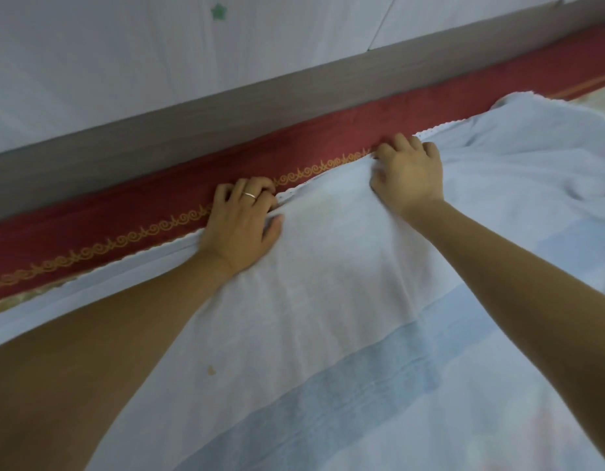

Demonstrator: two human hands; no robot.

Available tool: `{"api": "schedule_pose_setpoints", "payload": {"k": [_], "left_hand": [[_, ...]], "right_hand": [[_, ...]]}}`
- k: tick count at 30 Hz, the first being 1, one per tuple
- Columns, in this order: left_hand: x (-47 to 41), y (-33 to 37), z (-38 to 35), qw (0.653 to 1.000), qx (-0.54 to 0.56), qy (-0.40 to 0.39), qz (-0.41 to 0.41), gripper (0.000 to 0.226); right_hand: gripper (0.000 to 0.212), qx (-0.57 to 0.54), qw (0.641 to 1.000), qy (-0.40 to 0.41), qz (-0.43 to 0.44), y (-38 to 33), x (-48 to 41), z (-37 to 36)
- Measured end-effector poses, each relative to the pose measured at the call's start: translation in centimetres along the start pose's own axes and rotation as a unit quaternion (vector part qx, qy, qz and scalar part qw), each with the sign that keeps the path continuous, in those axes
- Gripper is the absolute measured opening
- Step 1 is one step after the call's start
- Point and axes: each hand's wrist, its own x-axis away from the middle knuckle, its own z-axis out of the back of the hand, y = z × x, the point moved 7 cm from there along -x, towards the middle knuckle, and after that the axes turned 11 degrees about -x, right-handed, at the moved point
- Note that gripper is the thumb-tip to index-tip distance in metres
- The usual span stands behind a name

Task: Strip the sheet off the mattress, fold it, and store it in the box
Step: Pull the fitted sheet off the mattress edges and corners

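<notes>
1. Up at 11 o'clock, the pale wall (107, 62) carries a small green star sticker (218, 11). Below it a grey board (124, 154) runs on a slant from 9 o'clock up toward 2 o'clock.
2. Just under the board lies the mattress (90, 229), its red border bare. A gold scroll trim (100, 248) runs along that border from 8 o'clock toward the middle.
3. My left hand (241, 229) sits a little left of centre, at the far edge of the sheet. The fingers curl over that edge onto the red border and the thumb lies on top of the cloth, so the hand grips the sheet. A ring (249, 195) is on one finger.
4. The sheet (328, 300) is white, with a pale blue band (328, 385) crossing it toward 6 o'clock. It covers the mattress from the red border down to the near edge of view, and both my forearms lie over it. Between my hands the cloth is wrinkled.
5. My right hand (411, 173) is at 1 o'clock, on the same far edge. Its fingers are curled and its thumb digs into the cloth, gripping a bunch of sheet; the fingertips are hidden in the folds.
6. Toward 2 and 3 o'clock the sheet lies rumpled in loose folds, its scalloped hem (440, 129) showing, with a pale patch of mattress top beyond it.
</notes>
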Motion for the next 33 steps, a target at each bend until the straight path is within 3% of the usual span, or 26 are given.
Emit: {"api": "schedule_pose_setpoints", "payload": {"k": [4, 9, 12, 16, 19, 21, 23, 25, 26, 29, 31, 33], "left_hand": [[-0.1, -0.6, -0.2, 1.0, 0.02, -0.004, 0.02, 0.018], [-0.3, -0.7, -0.5, 0.999, -0.012, 0.001, 0.039, 0.014], [-0.3, -0.8, -0.6, 1.0, -0.017, 0.004, 0.026, 0.01], [-0.3, -0.6, -0.5, 0.999, -0.021, -0.018, 0.033, 0.019], [0.0, -0.6, -0.4, 0.999, -0.038, -0.015, 0.022, 0.027], [-0.5, -0.5, -0.5, 0.997, -0.053, -0.039, 0.037, 0.028], [-0.5, 0.4, -0.3, 0.987, -0.053, -0.096, 0.117, 0.029], [0.5, 1.8, 1.1, 0.967, -0.039, -0.109, 0.225, 0.029], [1.2, 3.4, 1.8, 0.967, -0.033, -0.109, 0.228, 0.029], [4.7, 11.1, 2.8, 0.995, -0.005, -0.095, 0.03, 0.039], [7.2, 16.5, 2.3, 0.982, -0.011, -0.134, -0.133, 0.052], [8.5, 19.9, 0.1, 0.953, -0.061, -0.207, -0.211, 0.064]], "right_hand": [[0.025, 0.016, 0.997, 0.006, -0.069, 2.3, -0.7, 0.4], [0.019, 0.015, 0.997, 0.035, -0.075, 2.8, -2.6, 0.6], [0.02, -0.005, 0.99, 0.019, -0.137, 3.0, -2.8, -0.5], [0.038, -0.131, 0.955, 0.114, -0.242, 1.4, 0.6, 0.1], [0.049, -0.238, 0.937, 0.183, -0.177, -3.4, 8.0, 1.6], [0.05, -0.226, 0.96, 0.134, -0.094, -7.0, 14.3, 1.2], [0.053, -0.182, 0.98, 0.056, -0.06, -8.0, 21.1, -0.1], [0.055, -0.153, 0.984, 0.002, -0.092, -6.3, 26.8, -1.0], [0.056, -0.143, 0.981, -0.021, -0.128, -4.7, 29.1, -1.2], [0.059, -0.121, 0.957, -0.083, -0.25, 0.1, 33.9, -1.0], [0.062, -0.126, 0.928, -0.119, -0.33, 3.5, 36.3, -1.1], [0.066, -0.132, 0.901, -0.159, -0.382, 6.6, 38.1, -1.9]]}}
